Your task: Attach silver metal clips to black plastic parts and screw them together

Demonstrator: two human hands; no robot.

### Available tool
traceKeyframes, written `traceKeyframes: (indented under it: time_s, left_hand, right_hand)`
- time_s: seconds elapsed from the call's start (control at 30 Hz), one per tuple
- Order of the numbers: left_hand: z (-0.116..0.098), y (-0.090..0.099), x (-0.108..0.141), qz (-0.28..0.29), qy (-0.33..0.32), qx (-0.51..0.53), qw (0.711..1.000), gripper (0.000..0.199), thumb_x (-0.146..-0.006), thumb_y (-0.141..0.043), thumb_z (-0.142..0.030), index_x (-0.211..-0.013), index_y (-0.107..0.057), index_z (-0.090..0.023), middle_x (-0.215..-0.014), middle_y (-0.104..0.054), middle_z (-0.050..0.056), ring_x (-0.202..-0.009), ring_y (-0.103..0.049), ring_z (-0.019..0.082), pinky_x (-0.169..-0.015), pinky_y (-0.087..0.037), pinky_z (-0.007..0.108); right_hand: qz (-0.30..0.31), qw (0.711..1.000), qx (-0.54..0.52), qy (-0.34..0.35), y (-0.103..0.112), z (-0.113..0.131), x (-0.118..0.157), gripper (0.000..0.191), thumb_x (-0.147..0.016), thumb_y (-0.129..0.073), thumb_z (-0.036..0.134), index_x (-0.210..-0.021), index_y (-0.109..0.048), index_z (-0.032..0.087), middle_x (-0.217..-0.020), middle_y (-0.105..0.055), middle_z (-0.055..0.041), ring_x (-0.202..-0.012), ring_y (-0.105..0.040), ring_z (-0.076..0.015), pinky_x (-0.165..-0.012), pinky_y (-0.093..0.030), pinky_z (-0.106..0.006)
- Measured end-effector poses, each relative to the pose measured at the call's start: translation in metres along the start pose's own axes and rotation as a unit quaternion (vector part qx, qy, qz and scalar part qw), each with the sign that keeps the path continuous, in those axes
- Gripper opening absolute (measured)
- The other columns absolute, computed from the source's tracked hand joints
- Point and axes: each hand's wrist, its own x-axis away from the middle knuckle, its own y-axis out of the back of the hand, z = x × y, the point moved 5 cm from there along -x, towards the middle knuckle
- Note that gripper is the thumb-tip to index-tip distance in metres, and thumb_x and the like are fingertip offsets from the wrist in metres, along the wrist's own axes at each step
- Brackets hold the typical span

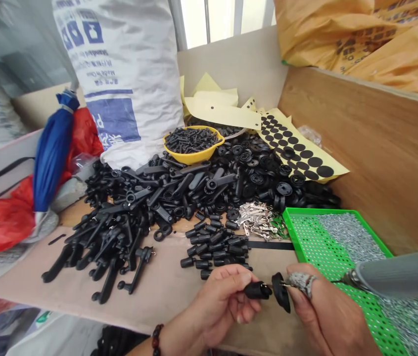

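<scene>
My left hand (227,294) is closed, pinching a short black plastic cylinder (256,290) between thumb and fingers. A small metal tip shows at its right end. Facing it, a black round cap (282,293) sits on a thin metal piece just in front of my right fingertips. My right hand (327,316) is closed around a clump of small silvery screws (301,281). A grey power screwdriver (397,274) reaches in from the right; its thin bit points at this hand and vanishes behind it, so I cannot tell where it ends.
Ahead lie black cylinders (216,244), crank handles (108,242), round caps (256,173) and metal clips (262,220). A green tray (305,242) holds screws at right. Behind stand a yellow bowl (192,157), sticker sheet (322,165), white sack (130,74) and wooden wall (379,138).
</scene>
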Motion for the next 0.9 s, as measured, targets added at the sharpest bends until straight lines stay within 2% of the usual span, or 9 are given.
traceKeyframes:
  time_s: [0.1,0.23,0.47,0.73,0.8,0.9]
  left_hand:
    - [0.001,0.001,-0.003,-0.006,0.004,-0.019,1.000,0.036,-0.063,-0.078,-0.042,-0.067,-0.060,-0.011,-0.050,-0.061,0.001,-0.035,-0.048,0.004,-0.034,-0.032,0.011]
    - [0.000,0.000,-0.005,-0.022,-0.001,-0.040,0.999,0.042,-0.062,-0.077,-0.048,-0.066,-0.060,-0.010,-0.048,-0.059,0.001,-0.033,-0.045,0.003,-0.031,-0.028,0.011]
    - [0.006,-0.001,-0.007,-0.038,0.014,-0.033,0.999,0.044,-0.060,-0.077,-0.051,-0.065,-0.058,-0.012,-0.046,-0.058,-0.001,-0.032,-0.044,0.003,-0.031,-0.029,0.010]
    - [0.001,-0.006,-0.002,-0.014,0.018,-0.016,1.000,0.037,-0.059,-0.079,-0.041,-0.068,-0.059,-0.011,-0.051,-0.063,0.002,-0.034,-0.049,0.004,-0.032,-0.033,0.011]
    - [0.000,-0.008,-0.002,-0.020,0.022,-0.019,0.999,0.038,-0.057,-0.079,-0.041,-0.066,-0.058,-0.012,-0.050,-0.062,0.002,-0.033,-0.048,0.004,-0.032,-0.032,0.011]
    - [-0.002,-0.008,-0.002,-0.033,0.017,-0.035,0.999,0.041,-0.053,-0.080,-0.045,-0.063,-0.056,-0.013,-0.049,-0.061,0.001,-0.034,-0.048,0.004,-0.032,-0.031,0.012]
  right_hand:
    - [-0.020,0.996,0.057,0.064,0.001,0.000,0.000,0.011,-0.094,-0.041,0.016,-0.093,-0.051,0.015,-0.088,-0.057,-0.0092,-0.077,-0.057,-0.0192,-0.066,-0.045,-0.031]
    - [-0.023,0.989,0.105,0.105,0.000,0.003,-0.003,0.011,-0.093,-0.040,0.013,-0.086,-0.049,0.015,-0.085,-0.055,-0.0104,-0.077,-0.055,-0.0210,-0.067,-0.046,-0.033]
    - [-0.034,0.981,0.162,0.097,0.001,0.002,-0.002,0.011,-0.090,-0.042,0.010,-0.081,-0.047,0.015,-0.083,-0.053,-0.0130,-0.074,-0.052,-0.0236,-0.065,-0.044,-0.037]
    - [-0.033,0.982,0.154,0.104,-0.001,0.002,0.001,0.011,-0.090,-0.043,0.010,-0.081,-0.047,0.016,-0.084,-0.053,-0.0129,-0.077,-0.052,-0.0240,-0.068,-0.044,-0.038]
    - [-0.024,0.989,0.121,0.082,-0.003,0.002,0.003,0.010,-0.091,-0.041,0.012,-0.085,-0.048,0.016,-0.084,-0.053,-0.0105,-0.075,-0.052,-0.0217,-0.067,-0.044,-0.036]
    - [0.019,0.999,0.032,-0.021,-0.009,-0.005,0.008,0.014,-0.095,-0.037,0.017,-0.087,-0.048,0.019,-0.074,-0.051,-0.0031,-0.064,-0.051,-0.0159,-0.060,-0.042,-0.029]
